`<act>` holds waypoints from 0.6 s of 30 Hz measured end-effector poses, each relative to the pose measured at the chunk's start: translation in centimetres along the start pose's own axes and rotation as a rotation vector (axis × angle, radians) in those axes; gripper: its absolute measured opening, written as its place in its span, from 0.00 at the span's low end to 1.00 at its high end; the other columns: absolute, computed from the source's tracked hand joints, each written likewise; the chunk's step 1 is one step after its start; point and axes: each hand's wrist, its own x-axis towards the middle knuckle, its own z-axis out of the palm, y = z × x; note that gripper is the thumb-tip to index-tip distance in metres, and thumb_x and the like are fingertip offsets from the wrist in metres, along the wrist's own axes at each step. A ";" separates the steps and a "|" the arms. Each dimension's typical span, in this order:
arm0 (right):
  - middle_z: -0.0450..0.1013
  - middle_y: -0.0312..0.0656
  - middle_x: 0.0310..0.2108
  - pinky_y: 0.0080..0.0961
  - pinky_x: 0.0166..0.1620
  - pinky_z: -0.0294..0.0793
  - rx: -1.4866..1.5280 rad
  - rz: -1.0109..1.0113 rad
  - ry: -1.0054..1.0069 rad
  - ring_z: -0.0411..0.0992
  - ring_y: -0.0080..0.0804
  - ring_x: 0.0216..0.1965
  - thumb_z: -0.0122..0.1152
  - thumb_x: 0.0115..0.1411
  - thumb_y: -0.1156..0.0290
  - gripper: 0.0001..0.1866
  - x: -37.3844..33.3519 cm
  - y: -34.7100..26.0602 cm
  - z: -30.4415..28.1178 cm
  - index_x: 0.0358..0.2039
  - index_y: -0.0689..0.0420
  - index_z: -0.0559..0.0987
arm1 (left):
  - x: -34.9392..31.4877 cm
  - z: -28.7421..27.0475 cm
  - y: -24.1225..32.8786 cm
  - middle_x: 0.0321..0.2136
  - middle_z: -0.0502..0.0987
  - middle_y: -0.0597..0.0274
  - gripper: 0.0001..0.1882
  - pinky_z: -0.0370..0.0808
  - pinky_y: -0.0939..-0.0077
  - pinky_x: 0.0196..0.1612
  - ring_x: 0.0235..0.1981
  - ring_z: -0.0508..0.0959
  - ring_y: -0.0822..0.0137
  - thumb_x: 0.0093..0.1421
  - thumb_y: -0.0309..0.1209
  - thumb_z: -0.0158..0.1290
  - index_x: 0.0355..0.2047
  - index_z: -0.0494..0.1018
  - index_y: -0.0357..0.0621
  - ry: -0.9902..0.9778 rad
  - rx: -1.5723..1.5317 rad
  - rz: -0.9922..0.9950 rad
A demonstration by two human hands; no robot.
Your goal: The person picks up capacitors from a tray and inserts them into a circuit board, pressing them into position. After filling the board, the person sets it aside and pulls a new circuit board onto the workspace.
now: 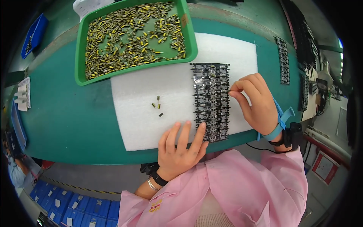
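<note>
1. Your left hand (180, 157) is spread wide; its index fingertip lies over the lower left edge of the dark circuit-board panel (211, 102), and the other fingers reach onto the white mat (140, 132).
2. Your right hand (259, 102) has thumb and index fingertips drawn narrow at the panel's right edge; whether anything sits between them, you cannot tell.
3. The panel lies upright to your view on the mat's right half, between your hands.
4. Four small loose components (159, 106) lie on the mat, left of the panel.
5. Beyond them, a green tray (192, 41) full of yellow-and-dark components (113, 41) overlaps the mat's far edge on your green worktop (72, 117).
</note>
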 end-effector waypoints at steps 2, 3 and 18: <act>0.70 0.43 0.29 0.31 0.35 0.67 0.008 0.004 -0.011 0.67 0.41 0.32 0.63 0.50 0.83 0.08 0.1 0.3 0.3 0.31 0.64 0.73 | 0.0 0.1 0.0 0.49 0.71 0.57 0.19 0.66 0.61 0.50 0.51 0.68 0.56 0.57 0.44 0.52 0.48 0.78 0.59 -0.008 -0.004 0.006; 0.70 0.43 0.30 0.32 0.35 0.67 0.015 -0.010 -0.006 0.67 0.41 0.32 0.63 0.50 0.83 0.08 0.3 0.4 0.6 0.31 0.64 0.73 | 0.1 0.1 0.0 0.49 0.71 0.57 0.19 0.66 0.61 0.50 0.51 0.68 0.55 0.57 0.44 0.52 0.48 0.78 0.59 -0.010 -0.002 0.007; 0.68 0.43 0.30 0.32 0.36 0.68 -0.134 -0.128 -0.141 0.65 0.42 0.34 0.60 0.51 0.83 0.07 2.9 0.0 1.4 0.30 0.62 0.72 | 0.1 0.0 0.1 0.47 0.74 0.62 0.19 0.67 0.67 0.50 0.51 0.68 0.61 0.61 0.47 0.48 0.49 0.78 0.62 -0.014 0.038 -0.013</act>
